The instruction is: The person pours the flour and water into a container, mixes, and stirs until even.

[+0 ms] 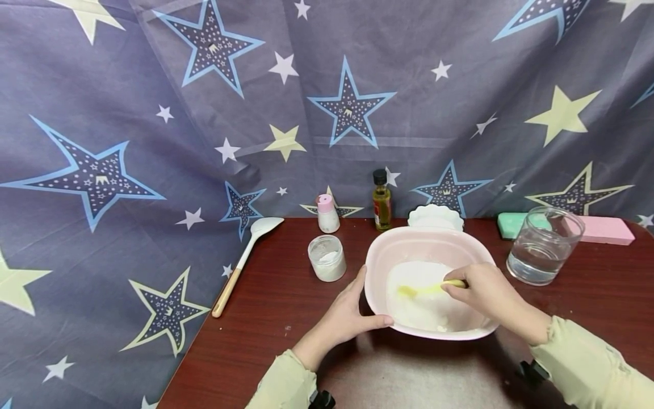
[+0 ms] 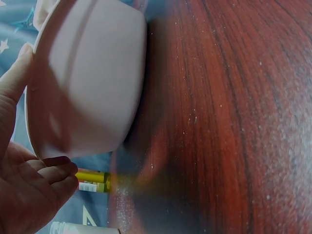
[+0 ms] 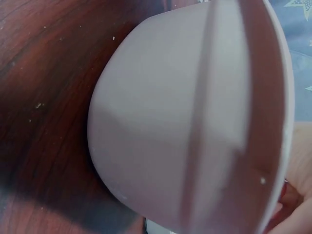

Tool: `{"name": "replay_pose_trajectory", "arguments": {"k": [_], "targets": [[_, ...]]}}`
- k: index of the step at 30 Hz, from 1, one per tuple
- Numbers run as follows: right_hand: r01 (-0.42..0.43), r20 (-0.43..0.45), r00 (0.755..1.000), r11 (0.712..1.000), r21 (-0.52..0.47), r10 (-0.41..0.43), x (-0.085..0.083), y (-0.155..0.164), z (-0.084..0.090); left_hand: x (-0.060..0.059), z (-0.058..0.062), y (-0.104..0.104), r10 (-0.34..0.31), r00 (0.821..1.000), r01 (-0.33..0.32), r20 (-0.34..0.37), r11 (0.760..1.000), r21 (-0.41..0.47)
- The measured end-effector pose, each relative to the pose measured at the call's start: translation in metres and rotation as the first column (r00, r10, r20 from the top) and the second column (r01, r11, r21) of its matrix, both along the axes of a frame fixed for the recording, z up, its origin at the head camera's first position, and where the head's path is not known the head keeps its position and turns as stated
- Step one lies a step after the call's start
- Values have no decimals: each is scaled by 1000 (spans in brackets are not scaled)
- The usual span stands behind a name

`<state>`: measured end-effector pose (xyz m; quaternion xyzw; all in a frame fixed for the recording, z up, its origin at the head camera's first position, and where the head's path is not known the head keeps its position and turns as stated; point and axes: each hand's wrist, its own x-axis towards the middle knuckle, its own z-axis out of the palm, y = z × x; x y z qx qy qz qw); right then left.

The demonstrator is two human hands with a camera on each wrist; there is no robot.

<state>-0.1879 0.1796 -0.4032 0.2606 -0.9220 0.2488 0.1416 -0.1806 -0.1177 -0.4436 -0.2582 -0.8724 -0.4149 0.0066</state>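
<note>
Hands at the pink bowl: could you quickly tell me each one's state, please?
Left hand: open, steadying the pink bowl.
Right hand: holding a yellow spoon.

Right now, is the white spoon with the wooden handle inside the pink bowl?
No, the white spoon lies on the table's left edge, apart from the pink bowl.
</note>
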Motion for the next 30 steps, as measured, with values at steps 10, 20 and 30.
{"name": "replay_pose_trajectory", "arguments": {"k": [10, 20, 30], "targets": [[46, 24, 999, 999, 19, -47, -3, -4, 1, 1, 2, 0, 9, 1000, -9, 21, 1000, 0], [99, 28, 995, 994, 47, -101, -4, 0, 6, 1, 5, 0, 11, 999, -11, 33, 1000, -4], [110, 32, 993, 991, 71, -113, -6, 15, 5, 2, 5, 0, 9, 999, -9, 41, 1000, -5]]}}
